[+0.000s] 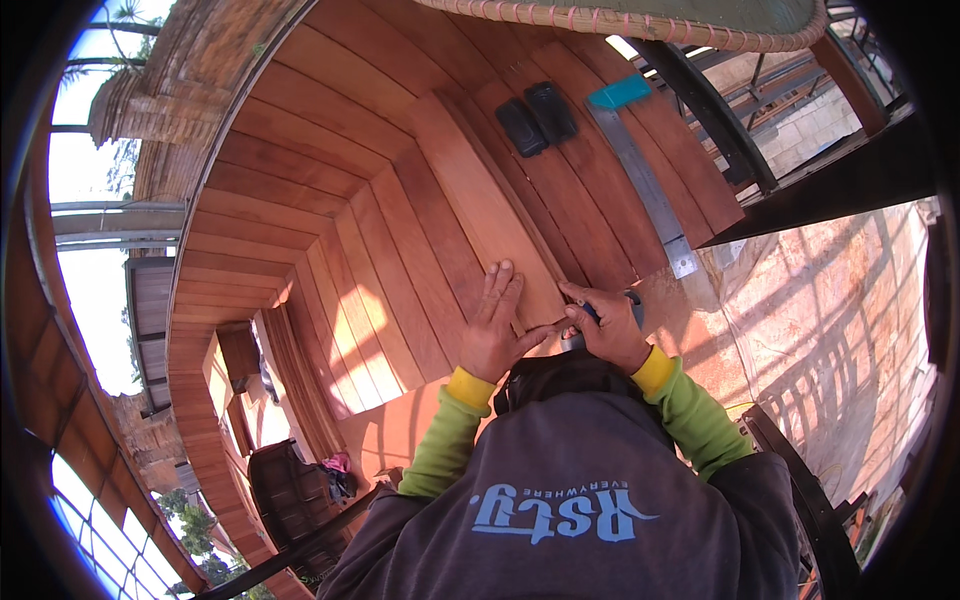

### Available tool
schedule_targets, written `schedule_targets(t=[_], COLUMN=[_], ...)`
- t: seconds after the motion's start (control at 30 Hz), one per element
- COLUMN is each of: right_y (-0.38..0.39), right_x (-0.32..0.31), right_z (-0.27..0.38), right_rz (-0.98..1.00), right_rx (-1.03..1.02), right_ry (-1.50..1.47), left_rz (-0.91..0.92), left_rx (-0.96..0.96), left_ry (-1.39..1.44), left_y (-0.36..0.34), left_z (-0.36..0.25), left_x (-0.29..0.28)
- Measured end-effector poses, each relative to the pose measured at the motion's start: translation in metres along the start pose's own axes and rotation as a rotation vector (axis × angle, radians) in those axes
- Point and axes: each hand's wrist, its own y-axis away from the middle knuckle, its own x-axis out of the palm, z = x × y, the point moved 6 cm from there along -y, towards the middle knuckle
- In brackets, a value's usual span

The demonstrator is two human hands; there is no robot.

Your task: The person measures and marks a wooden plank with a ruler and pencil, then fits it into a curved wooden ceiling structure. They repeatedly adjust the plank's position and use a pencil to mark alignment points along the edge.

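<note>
1. Left hand is lying flat, palm down, fingers spread, on a narrow reddish wooden plank; it's pressing near the plank's near end and gripping nothing
2. Right hand is sitting just beside the left, at the plank's near-right corner, fingers curled tight around a small dark tool; only a bluish-black bit is showing between the fingers, so I cannot tell what kind of tool it is
3. Left thumb is reaching across toward the right hand; the two are touching or nearly so, can't tell which
4. The plank is lying on top of a deck of similar wooden boards, running away from the person at a slight angle to the boards beneath
5. A long grey metal straightedge with a teal end is lying on the boards to the right of the plank, well apart from both hands
6. Two black oblong objects are sitting side by side on the boards between the plank's far end and the straightedge
7. Sleeves are showing green with yellow cuffs under a dark grey top
8. To the right, lower ground is being covered by translucent plastic sheeting, with railing shadows falling across it
</note>
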Motion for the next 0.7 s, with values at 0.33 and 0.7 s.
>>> schedule_targets(t=[0.33,0.7], right_y=[0.010,0.009], right_x=[0.004,0.000], right_z=[-0.025,-0.016], right_rz=[0.058,0.033], right_rx=[0.186,0.129], right_ry=[-0.267,-0.229], left_rz=[0.003,-0.009], left_rx=[-0.017,-0.019], left_ry=[-0.002,0.000], left_y=[-0.003,-0.001], left_z=[-0.003,-0.002], left_x=[-0.002,0.000])
